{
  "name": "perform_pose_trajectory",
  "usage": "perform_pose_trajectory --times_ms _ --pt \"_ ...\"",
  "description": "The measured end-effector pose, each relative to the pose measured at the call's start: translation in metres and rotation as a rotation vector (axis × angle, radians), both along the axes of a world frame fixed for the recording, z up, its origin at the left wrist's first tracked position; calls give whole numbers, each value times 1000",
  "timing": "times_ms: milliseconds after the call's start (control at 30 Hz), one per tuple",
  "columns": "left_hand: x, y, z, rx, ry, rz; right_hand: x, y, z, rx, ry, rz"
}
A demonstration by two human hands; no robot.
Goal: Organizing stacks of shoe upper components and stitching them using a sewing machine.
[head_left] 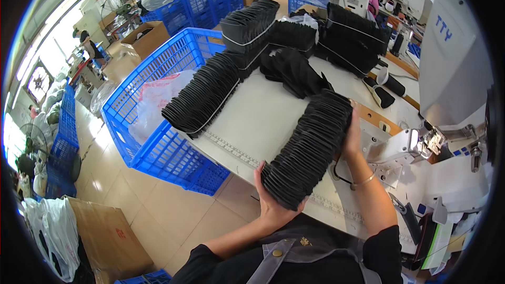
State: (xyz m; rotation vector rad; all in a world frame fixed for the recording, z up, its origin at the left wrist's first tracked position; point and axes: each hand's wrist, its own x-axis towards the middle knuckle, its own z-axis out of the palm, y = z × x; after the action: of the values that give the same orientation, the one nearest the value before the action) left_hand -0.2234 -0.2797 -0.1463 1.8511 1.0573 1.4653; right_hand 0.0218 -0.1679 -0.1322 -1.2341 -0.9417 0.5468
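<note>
Left hand: pressed flat against the near end of a long stack of black fabric pieces, fingers spread along its end face.
Right hand: laid against the far right side of the same stack, near its top end; a thin bracelet is worn on that wrist.
Grip: the stack is squeezed between both hands, neither hand being clenched into a fist.
Stack held: black, tightly packed, lying slantwise on the white desk, its near end at the desk's front edge.
Second stack: a similar black row, bound by a pale band, resting on the desk's left edge, well apart from the hands.
Further bundles: piled at the desk's far side.
Blue crate: standing on the floor just beside the desk, with a clear plastic bag inside.
Sewing machine: white, at the right, near the right hand.
Cardboard box: on the floor, lower left.
</note>
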Motion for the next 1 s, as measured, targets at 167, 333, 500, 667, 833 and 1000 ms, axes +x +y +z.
perform_pose_trajectory --times_ms 167,333,500,667,833,1000 --pt "-48 22 21 265 -33 -69 -58 -7 55 85 422 330" --pt "-137 88 72 256 38 144 -137 80 126 121 371 573" --pt "-177 165 99 389 -111 235 -183 183 153 254 32 636" --pt "-199 189 73 112 -12 240 -188 202 132 204 -584 364" --pt "-206 195 54 50 -41 209 -177 216 112 107 -403 394" --pt "-204 196 57 216 -106 238 -173 216 113 83 -438 401"
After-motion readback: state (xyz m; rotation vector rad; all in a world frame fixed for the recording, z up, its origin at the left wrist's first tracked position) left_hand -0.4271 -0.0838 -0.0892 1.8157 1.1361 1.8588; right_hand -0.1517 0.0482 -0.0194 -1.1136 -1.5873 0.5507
